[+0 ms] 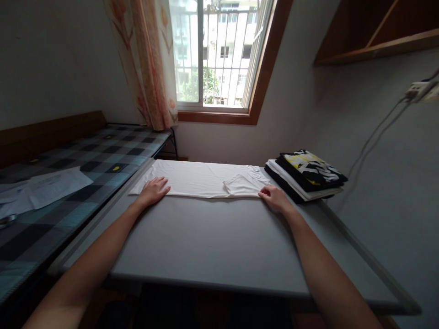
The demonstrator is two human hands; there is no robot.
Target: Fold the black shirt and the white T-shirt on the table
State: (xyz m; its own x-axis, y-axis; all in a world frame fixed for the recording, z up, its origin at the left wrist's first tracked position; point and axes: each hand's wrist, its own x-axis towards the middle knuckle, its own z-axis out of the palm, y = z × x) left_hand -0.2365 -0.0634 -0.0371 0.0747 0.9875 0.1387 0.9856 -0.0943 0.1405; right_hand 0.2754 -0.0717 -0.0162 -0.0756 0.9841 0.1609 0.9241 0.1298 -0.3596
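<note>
Leftmost, a checked bed cover (103,157) with loose papers (51,185) on it, right alongside the grey table (212,242). Next, the left hand (153,190) — fingers spread, palm pressed flat on the lower left corner of the white T-shirt (202,178), nothing pinched. Across the far half of the table, that shirt lying folded into a long band, one sleeve (240,185) turned in near the right end. Then the right hand (273,196), fingers lightly curled against the shirt's near right corner; hard to tell whether pinching the hem or only touching it. Just beyond, a stack of folded clothes (305,176) at the table's right edge, close to the shirt's collar end.

Likely trouble: an uneven pull from two differently set hands — skewed fold, sleeve slipping out. Smooth tabletop, thin cotton, so easy sliding and bunching under the flat palm. A wide sweep on the right could nudge the stack toward the edge.
</note>
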